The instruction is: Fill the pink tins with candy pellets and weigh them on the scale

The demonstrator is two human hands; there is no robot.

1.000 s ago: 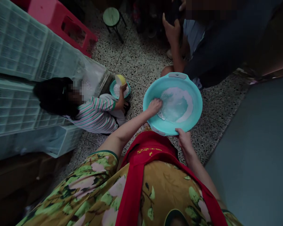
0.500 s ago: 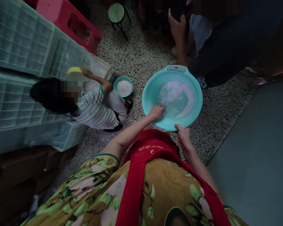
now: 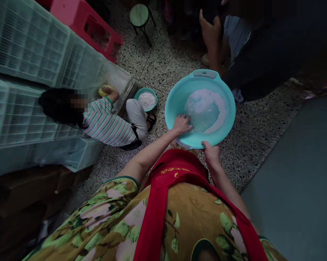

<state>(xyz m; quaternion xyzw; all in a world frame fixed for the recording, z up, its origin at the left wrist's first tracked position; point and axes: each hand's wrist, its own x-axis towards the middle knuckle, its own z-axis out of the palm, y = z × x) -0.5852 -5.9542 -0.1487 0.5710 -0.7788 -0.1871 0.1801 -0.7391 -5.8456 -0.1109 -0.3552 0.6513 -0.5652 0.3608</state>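
Observation:
A large turquoise basin (image 3: 174, 98) is tilted in front of me, with a pale whitish substance (image 3: 219, 107) spread in a ring over its bottom. My left hand (image 3: 182, 124) is inside the basin near its lower left wall, fingers apart and holding nothing. The near rim is gripped by my right hand (image 3: 210, 152), thumb over the edge and the other fingers mostly hidden beneath. A red apron (image 3: 176, 159) lies just below the basin.
At the left a person in a striped shirt (image 3: 109, 127) sits by a small bowl of white grains (image 3: 147, 100). Translucent crates (image 3: 30, 43), a red stool (image 3: 82, 25) and a round stool (image 3: 139, 15) stand beyond. Another person's hand (image 3: 210, 32) is at the top right.
My left hand has shifted slightly up, its fingers more spread. The seated person's arm has drawn in, and the yellow-lidded container has lowered. The view has moved slightly.

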